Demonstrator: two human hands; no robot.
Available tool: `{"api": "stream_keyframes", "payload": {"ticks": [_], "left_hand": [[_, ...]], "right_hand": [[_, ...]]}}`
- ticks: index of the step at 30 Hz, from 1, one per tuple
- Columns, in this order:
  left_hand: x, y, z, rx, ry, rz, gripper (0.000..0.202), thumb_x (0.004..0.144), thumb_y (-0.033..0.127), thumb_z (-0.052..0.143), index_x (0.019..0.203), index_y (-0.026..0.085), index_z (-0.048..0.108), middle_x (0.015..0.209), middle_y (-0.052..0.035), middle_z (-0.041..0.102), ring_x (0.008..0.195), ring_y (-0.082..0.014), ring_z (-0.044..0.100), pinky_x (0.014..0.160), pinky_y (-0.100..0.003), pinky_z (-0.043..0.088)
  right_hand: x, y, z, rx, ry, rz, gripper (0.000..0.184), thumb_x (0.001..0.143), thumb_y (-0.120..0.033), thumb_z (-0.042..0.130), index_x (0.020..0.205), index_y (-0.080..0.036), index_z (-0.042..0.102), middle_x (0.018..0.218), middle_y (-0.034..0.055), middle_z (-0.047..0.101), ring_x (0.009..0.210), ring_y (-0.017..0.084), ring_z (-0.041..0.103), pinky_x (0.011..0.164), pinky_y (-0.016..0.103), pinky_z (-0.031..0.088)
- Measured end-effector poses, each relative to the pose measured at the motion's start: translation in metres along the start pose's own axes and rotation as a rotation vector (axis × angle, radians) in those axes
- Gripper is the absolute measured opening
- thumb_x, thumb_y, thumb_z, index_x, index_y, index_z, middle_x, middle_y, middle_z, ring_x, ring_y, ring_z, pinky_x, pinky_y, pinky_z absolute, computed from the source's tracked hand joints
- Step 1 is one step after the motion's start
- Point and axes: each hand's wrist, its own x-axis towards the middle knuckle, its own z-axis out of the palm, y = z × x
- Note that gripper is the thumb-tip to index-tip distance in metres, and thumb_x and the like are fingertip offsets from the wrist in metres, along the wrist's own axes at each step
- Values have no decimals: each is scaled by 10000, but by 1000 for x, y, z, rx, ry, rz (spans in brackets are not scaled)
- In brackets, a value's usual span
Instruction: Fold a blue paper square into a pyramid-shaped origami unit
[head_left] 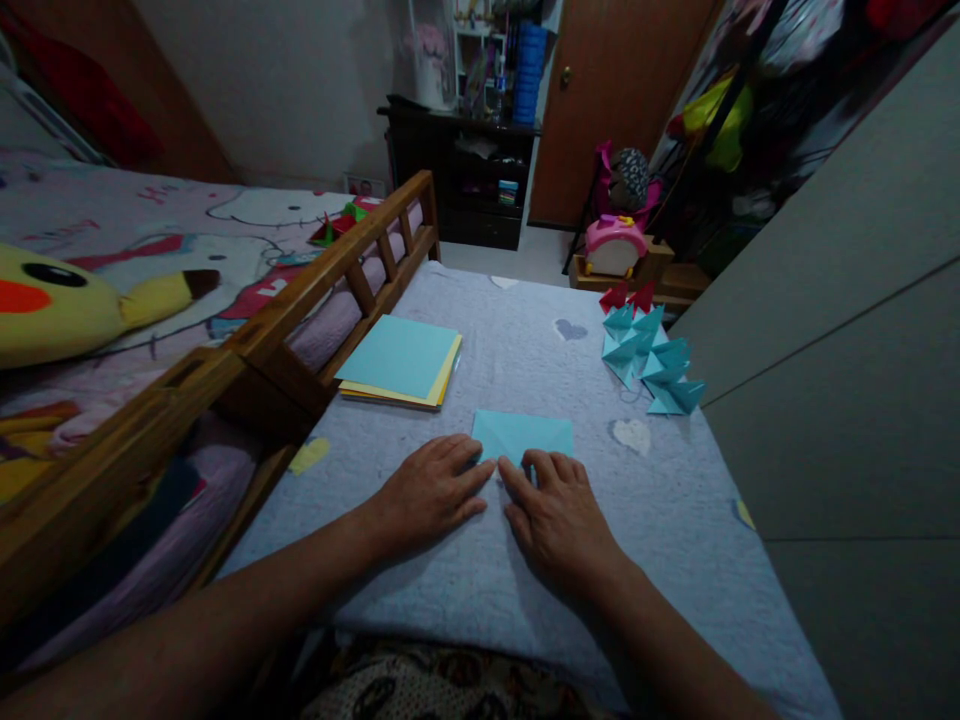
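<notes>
A light-blue sheet of origami paper (523, 432), folded into a rectangle with crease lines, lies flat on the cloth-covered surface. My left hand (439, 490) rests at its near left corner, fingers stretched out. On the near edge lies my right hand (551, 510), its fingers spread and pressing the paper down. The index fingertips of both hands almost meet at the middle of that edge. Farther left sits a stack of coloured paper (401, 357), blue on top with yellow below. Several folded blue paper pieces (645, 355) stand at the right.
A wooden bed rail (330, 275) runs along the left side, with a yellow plush toy (67, 305) on the bed behind it. Red folded paper (626, 298) sits at the far right corner. A pale cabinet panel (847, 400) borders the right side.
</notes>
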Motion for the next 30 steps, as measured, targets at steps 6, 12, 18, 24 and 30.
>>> {"api": "stream_keyframes", "payload": {"ticks": [6, 12, 18, 24, 30], "left_hand": [[-4, -5, -5, 1, 4, -13, 212, 958, 245, 562, 1127, 140, 634, 1078, -123, 639, 983, -259, 617, 877, -416, 567], [-4, -6, -10, -32, 11, -12, 182, 953, 173, 522, 1070, 115, 647, 1059, -130, 659, 960, -258, 635, 858, -431, 586], [-5, -7, -9, -54, 47, -6, 192, 953, 149, 495, 1044, 116, 661, 1052, -135, 678, 950, -255, 652, 844, -429, 596], [-10, -11, -11, -158, 60, -68, 205, 943, 156, 513, 1058, 155, 682, 1070, -111, 689, 960, -225, 664, 854, -404, 585], [18, -11, -13, -137, -15, -121, 250, 903, 252, 617, 1120, 133, 649, 1151, -147, 672, 1034, -283, 647, 891, -438, 560]], "right_hand": [[-10, 13, -3, -35, -2, 28, 456, 970, -410, 569, 1412, -307, 526, 1293, 81, 589, 1114, 281, 508, 965, 430, 374], [-33, 46, -3, -102, 62, 64, 435, 946, -369, 603, 1375, -304, 575, 1273, 97, 614, 1115, 306, 534, 948, 457, 408], [-48, 67, -3, -169, 111, 55, 413, 937, -336, 598, 1348, -303, 600, 1267, 106, 631, 1107, 315, 559, 936, 479, 430], [-52, 83, -13, -181, 115, 60, 315, 923, -283, 602, 1227, -270, 683, 1194, 114, 672, 1061, 317, 594, 889, 481, 460], [-15, 96, -21, 0, 113, 73, 367, 911, -288, 604, 1254, -165, 650, 1159, 139, 679, 1021, 298, 602, 909, 445, 483]]}}
